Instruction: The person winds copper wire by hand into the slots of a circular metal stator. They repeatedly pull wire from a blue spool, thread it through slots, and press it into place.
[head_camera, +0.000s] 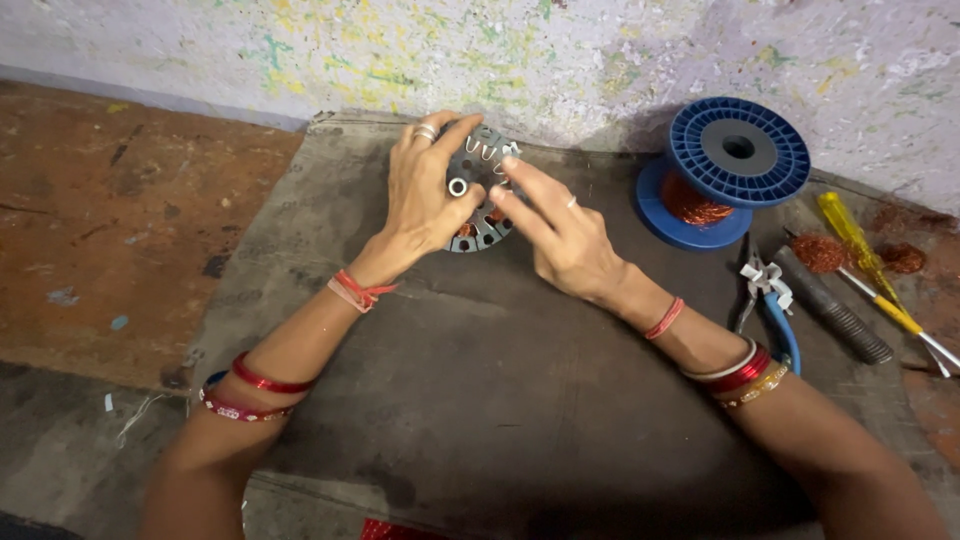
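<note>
Hands around upright stator

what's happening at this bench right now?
A person holds a round slotted metal stator core upright on a dark cloth mat. The left hand grips its left side; the right hand has fingertips at the pale slot liners along its top edge. To the right sit a blue spool of copper wire, blue-handled pliers and a yellow screwdriver.

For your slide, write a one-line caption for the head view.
Both hands hold a slotted metal disc beside a blue wire spool.
</note>
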